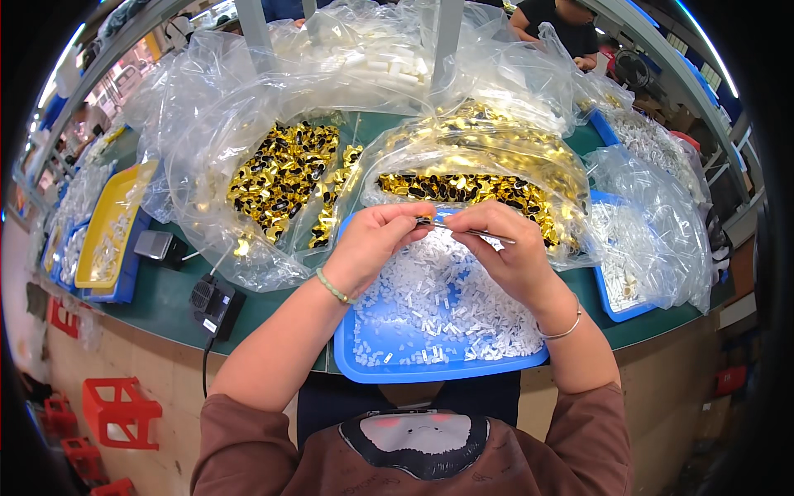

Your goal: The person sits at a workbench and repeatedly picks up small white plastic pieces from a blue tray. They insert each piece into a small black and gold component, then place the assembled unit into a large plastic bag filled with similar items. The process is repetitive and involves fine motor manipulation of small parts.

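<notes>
My left hand (369, 246) pinches a small black and gold piece (424, 220) between thumb and fingertips. A slim metal tool that looks like tweezers (498, 237) sits in my right hand (504, 248), its tip close to that piece. Both hands are raised over the far part of a blue tray (442, 374), fingertips almost meeting. Small white plastic pieces (430, 306) are spread thickly across the tray. Beyond my hands, a clear plastic bag holds many black and gold pieces (463, 187). More such gold pieces (281, 178) lie in another bag to the left.
A second blue tray (633, 312) with white pieces stands at the right under clear plastic. Left are a yellow tray (98, 285), a small grey box (159, 245) and a black corded device (217, 304). Bagged white parts (372, 66) and metal posts (447, 45) stand at the back.
</notes>
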Motion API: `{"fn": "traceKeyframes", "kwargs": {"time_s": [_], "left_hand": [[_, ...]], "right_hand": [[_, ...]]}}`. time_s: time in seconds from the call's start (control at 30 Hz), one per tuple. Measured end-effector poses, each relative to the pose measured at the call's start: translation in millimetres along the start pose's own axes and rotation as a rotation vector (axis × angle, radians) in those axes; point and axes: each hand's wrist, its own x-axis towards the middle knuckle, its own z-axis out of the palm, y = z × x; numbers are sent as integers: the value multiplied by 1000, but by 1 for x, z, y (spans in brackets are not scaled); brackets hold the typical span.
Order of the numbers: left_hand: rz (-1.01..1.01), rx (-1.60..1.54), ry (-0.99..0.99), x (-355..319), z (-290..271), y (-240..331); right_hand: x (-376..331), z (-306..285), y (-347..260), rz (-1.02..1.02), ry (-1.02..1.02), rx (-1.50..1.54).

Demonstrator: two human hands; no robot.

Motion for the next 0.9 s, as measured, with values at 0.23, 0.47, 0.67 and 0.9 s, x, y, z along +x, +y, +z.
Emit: {"fn": "traceKeyframes", "kwargs": {"time_s": [0.23, 0.47, 0.67, 0.9], "left_hand": [[-10, 40, 6, -1, 3, 1], [-19, 90, -3, 0, -1, -3], [-42, 85, 36, 1, 0, 0], [-22, -34, 53, 1, -2, 0]], "right_hand": [[1, -2, -4, -4, -44, -50], [2, -1, -9, -27, -67, -69], [2, -5, -8, -68, -27, -26], [1, -4, -5, -28, -20, -60]]}}
